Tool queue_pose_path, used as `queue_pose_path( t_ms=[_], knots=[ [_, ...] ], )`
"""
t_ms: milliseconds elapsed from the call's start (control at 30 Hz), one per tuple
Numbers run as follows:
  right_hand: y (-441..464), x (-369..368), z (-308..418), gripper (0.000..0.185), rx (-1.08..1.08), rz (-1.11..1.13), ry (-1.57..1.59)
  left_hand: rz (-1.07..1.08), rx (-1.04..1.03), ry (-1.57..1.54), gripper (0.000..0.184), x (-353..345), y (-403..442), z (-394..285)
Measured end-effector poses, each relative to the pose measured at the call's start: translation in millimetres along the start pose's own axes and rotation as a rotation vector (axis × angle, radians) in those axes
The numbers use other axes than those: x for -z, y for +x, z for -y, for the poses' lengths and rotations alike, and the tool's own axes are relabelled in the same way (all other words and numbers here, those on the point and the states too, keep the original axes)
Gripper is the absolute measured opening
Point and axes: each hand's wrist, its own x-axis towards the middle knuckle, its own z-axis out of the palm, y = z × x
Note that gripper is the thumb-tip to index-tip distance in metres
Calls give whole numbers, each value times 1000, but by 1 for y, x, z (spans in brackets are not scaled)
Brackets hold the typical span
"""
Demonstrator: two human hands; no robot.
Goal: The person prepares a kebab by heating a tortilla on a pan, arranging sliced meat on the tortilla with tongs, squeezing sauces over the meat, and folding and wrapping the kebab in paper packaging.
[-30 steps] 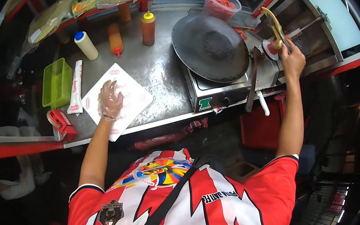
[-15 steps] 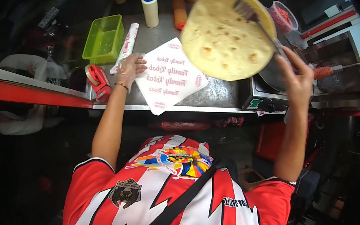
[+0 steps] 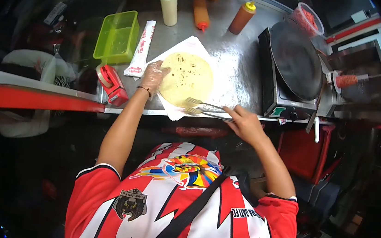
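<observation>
A round flatbread [image 3: 187, 79] with brown spots lies on white printed wrapping paper [image 3: 176, 113] at the counter's front edge. My left hand [image 3: 154, 76], in a clear plastic glove, is closed at the flatbread's left edge, with part of its fingers hidden. Metal tongs [image 3: 210, 106] are held in my right hand [image 3: 247, 125], which has no visible glove. Their tips reach the lower right rim of the flatbread and stand slightly apart. A rolled wrap in printed paper [image 3: 142, 51] rests just left of the sheet.
A green plastic box [image 3: 116, 37] and a red tape dispenser [image 3: 112, 85] are on the left. Sauce bottles stand behind: one white with a blue cap [image 3: 168, 7], others orange and brown. To the right, a black round pan [image 3: 296, 60] sits on a stove beside a meat spit [image 3: 346, 81].
The flatbread came down from the air at the right onto the paper. My right hand moved left and toward me with the tongs. My left hand shifted slightly right to the flatbread's edge.
</observation>
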Motion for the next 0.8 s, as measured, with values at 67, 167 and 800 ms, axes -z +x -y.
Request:
queue_pose_path(
  t_ms=[67,167,800],
  knots=[
    [-10,16,-4,48,-52,-53,41,-78,-255,408,47,-3,2,-22],
    [-17,19,-4,49,-198,-142,144,-171,-554,944,61,-1,-24,-39],
    [-69,56,-45,48,-122,-362,192,-410,-1180,1151,30,-46,189,-575]
  ],
)
